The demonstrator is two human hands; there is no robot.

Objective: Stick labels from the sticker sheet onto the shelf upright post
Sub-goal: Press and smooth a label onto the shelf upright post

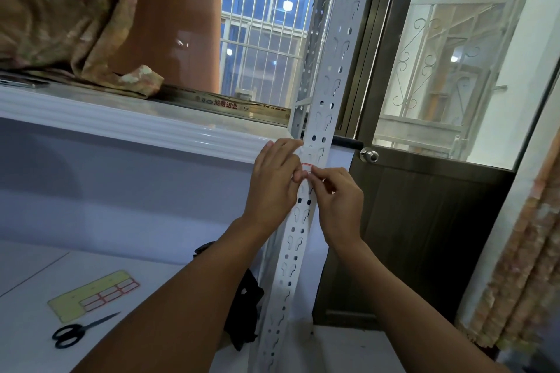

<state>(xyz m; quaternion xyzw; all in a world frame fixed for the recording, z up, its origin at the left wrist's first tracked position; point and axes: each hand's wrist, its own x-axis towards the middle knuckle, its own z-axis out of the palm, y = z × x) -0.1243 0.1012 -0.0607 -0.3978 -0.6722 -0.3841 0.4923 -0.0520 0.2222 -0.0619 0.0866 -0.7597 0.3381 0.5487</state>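
Two hands at a white slotted shelf upright post (315,130), left hand (274,179) and right hand (338,195) each pinching a red-bordered label (307,167) against it, sticker sheet (91,295) and scissors (77,331) on the tabletop (27,269)

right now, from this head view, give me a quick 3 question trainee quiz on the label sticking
1. True or false: both hands are at the red-bordered label on the shelf upright post.
2. Which hand is left of the post: the left hand or the right hand?
3. What lies nearest the sticker sheet on the white surface: A scissors, B doorknob, C black cloth?

Key: 1 true; 2 left hand; 3 A
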